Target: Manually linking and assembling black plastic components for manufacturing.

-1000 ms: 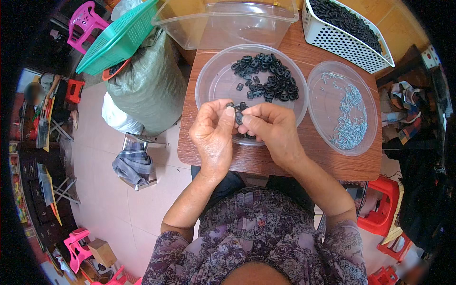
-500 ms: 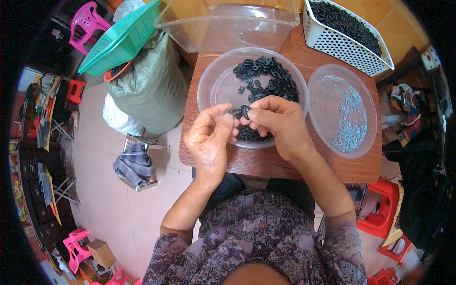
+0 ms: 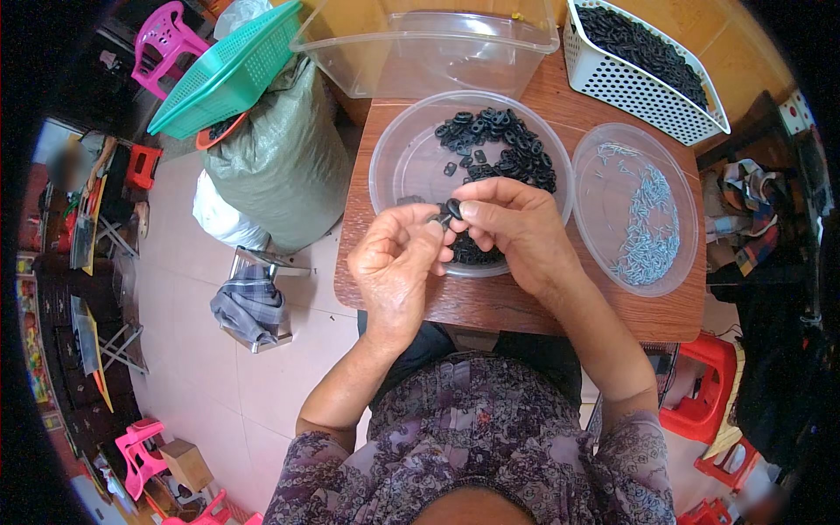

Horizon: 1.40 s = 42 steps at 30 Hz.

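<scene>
My left hand and my right hand meet above the near part of a round clear tub. Between my right thumb and fingers is a small black oval plastic part. My left thumb and fingertips are pinched right beside it, on a small dark piece mostly covered by the fingers. Many loose black plastic parts lie in the tub, heaped toward its right side and under my hands. To the right, a shallow round clear tray holds scattered small silvery screws.
A white perforated basket full of black parts stands at the table's far right. Behind the tub is a clear rectangular bin. Left of the wooden table are a stuffed sack, a green basket and a cloth-covered stool.
Both hands stay together over the tub, and the black part between the fingertips has turned slightly. The whole view has shifted a little.
</scene>
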Motion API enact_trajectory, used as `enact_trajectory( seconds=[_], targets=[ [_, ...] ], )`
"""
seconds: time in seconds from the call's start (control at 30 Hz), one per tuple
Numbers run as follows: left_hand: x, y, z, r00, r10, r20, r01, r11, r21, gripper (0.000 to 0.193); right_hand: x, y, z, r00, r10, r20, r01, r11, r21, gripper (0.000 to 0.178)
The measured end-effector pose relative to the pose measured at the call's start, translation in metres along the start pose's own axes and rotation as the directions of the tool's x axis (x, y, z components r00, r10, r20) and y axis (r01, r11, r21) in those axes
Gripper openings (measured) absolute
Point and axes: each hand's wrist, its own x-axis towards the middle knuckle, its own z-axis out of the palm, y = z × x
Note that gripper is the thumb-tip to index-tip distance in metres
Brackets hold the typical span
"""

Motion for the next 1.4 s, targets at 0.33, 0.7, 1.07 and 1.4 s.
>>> enact_trajectory(
  seconds=[0.33,0.7,1.07,1.4],
  targets=[
    [-0.001,-0.001,0.0,1.0,-0.016,0.002,0.016,0.999,0.029,0.01,-0.003,0.004,0.004,0.99,-0.143,0.012,0.143,0.981,-0.134,0.017],
    [-0.002,-0.006,0.005,0.999,0.019,-0.039,-0.019,1.0,-0.003,0.011,-0.011,0.002,0.011,0.959,-0.283,0.019,0.279,0.93,-0.238,0.016],
    [-0.003,-0.011,0.008,0.999,0.036,-0.034,-0.038,0.997,-0.064,0.012,-0.014,0.008,0.017,0.92,-0.392,-0.02,0.379,0.899,-0.218,0.01],
    [-0.004,-0.013,0.011,0.996,0.052,-0.067,-0.06,0.992,-0.11,0.011,-0.014,0.009,0.016,0.895,-0.444,-0.042,0.412,0.859,-0.304,0.009]
  ],
)
